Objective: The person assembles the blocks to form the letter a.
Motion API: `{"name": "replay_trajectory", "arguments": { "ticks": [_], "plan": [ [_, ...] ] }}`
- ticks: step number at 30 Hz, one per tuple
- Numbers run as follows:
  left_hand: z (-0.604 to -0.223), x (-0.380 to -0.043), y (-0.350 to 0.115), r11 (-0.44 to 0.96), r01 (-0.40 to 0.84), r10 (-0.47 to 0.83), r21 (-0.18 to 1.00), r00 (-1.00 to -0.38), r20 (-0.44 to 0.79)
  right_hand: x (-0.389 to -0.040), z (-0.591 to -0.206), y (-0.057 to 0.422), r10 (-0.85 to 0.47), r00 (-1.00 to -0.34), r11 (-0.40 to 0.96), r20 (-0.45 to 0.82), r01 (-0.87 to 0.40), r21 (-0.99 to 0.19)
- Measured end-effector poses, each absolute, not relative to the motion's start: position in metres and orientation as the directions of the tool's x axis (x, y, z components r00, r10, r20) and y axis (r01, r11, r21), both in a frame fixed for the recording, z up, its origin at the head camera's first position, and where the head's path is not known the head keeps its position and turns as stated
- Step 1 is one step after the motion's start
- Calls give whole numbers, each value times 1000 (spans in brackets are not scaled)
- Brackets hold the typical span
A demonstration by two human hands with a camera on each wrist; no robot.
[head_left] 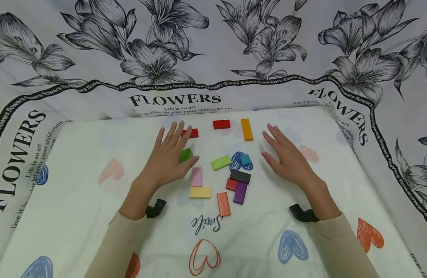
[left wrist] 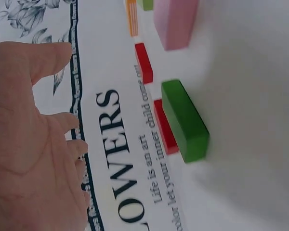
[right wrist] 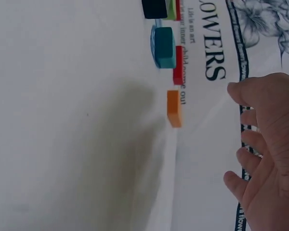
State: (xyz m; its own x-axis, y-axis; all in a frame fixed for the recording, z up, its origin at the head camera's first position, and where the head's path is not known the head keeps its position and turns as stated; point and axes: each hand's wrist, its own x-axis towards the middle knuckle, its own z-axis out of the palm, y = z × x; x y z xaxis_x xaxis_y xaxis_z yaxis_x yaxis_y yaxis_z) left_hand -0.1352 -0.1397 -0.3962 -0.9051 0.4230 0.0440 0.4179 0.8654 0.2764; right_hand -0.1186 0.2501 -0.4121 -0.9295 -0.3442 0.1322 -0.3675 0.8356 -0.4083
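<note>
My left hand (head_left: 169, 158) hovers with spread fingers over the left of a group of coloured blocks, partly covering a dark green block (head_left: 186, 155) and a red block (head_left: 194, 133). Over on the right, my right hand (head_left: 289, 160) is held with extended fingers, beside an orange-yellow block (head_left: 246, 129) and a teal block (head_left: 245, 160). Neither hand holds anything. Between them lie a light green block (head_left: 221, 163), a pink block (head_left: 196, 177), a yellow block (head_left: 200, 192), a black block (head_left: 240, 177), a purple block (head_left: 240, 193) and an orange-red block (head_left: 223, 204).
Another red block (head_left: 222, 124) lies at the back, and a smaller-looking red one (head_left: 231, 184) touches the black and purple blocks. The white cloth (head_left: 95, 216) has printed hearts. Behind it rises a flower-printed sheet (head_left: 213, 69). Black straps (head_left: 156, 208) circle both wrists.
</note>
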Motion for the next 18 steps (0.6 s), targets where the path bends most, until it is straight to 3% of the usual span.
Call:
{"name": "replay_trajectory", "arguments": {
  "ticks": [6,18],
  "plan": [
    [-398,-159,-119,811,469,489,351,-872,35,-116,-410,225,-361,-930,833,64,-353,-426],
    [-401,-187,-75,790,524,546,318,-838,24,-116,-417,208,-435,-901,805,-6,-385,-451]
  ]
}}
